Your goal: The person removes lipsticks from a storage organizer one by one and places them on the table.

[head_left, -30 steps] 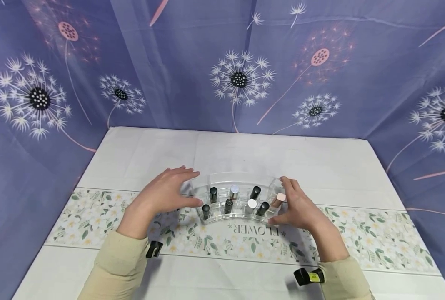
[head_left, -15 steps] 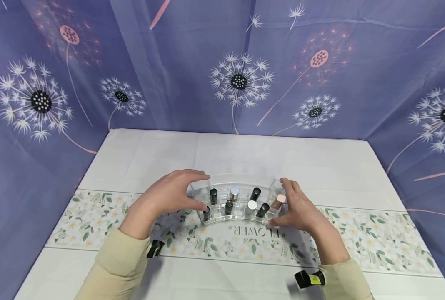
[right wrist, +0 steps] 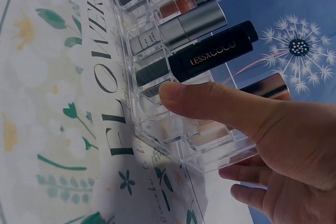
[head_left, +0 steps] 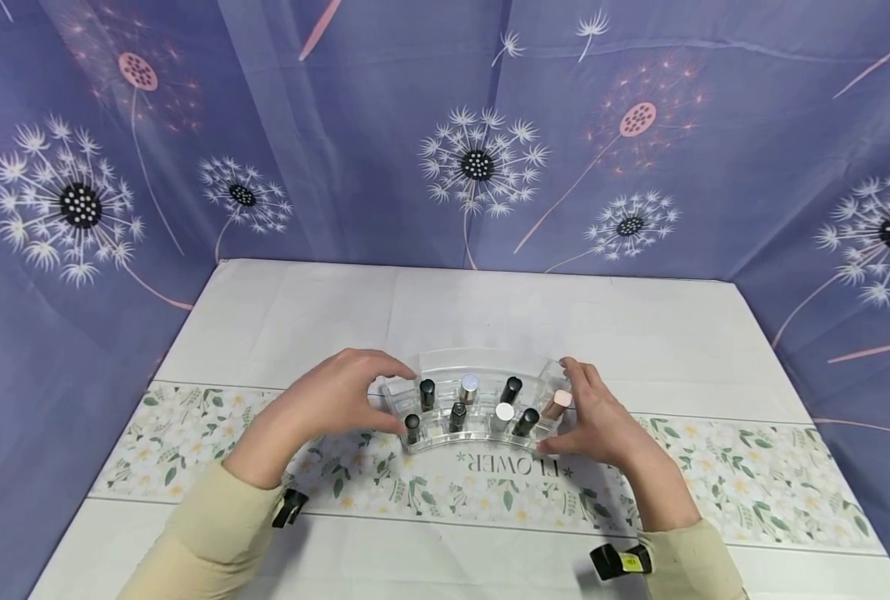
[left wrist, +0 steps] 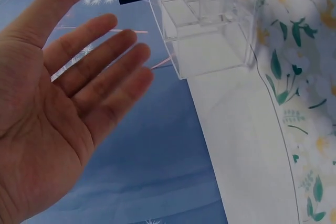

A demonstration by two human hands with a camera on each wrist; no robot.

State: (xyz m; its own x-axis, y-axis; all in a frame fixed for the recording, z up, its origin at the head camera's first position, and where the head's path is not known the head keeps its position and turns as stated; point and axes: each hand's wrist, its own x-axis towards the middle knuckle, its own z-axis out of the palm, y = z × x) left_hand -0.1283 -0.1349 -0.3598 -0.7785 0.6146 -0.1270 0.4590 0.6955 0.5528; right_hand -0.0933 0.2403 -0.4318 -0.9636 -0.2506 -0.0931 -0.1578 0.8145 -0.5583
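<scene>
A clear, curved lipstick organizer [head_left: 475, 358] stands at the middle of the table and holds several lipsticks upright. Black-capped lipsticks [head_left: 457, 414] share the rows with a silver-capped lipstick [head_left: 469, 387], a white-topped lipstick [head_left: 502, 414] and a rose-gold lipstick [head_left: 557, 403]. At its right end my right hand [head_left: 598, 417] grips it, the thumb on the front side and the other fingers behind. My left hand [head_left: 336, 396] is beside the left end, its fingers spread; in the left wrist view the palm [left wrist: 42, 124] is bare and the fingers show apart from the clear plastic.
The white table [head_left: 325, 300] carries a floral band [head_left: 745, 467] printed with "FLOWER", upside down in the head view. Purple dandelion-print curtains [head_left: 362, 125] stand at the back and both sides. Black straps [head_left: 621, 560] hang at both sleeves.
My left hand first came right, toward the organizer's left end, then drew back slightly left and nearer to me. My right hand and the organizer hold their place.
</scene>
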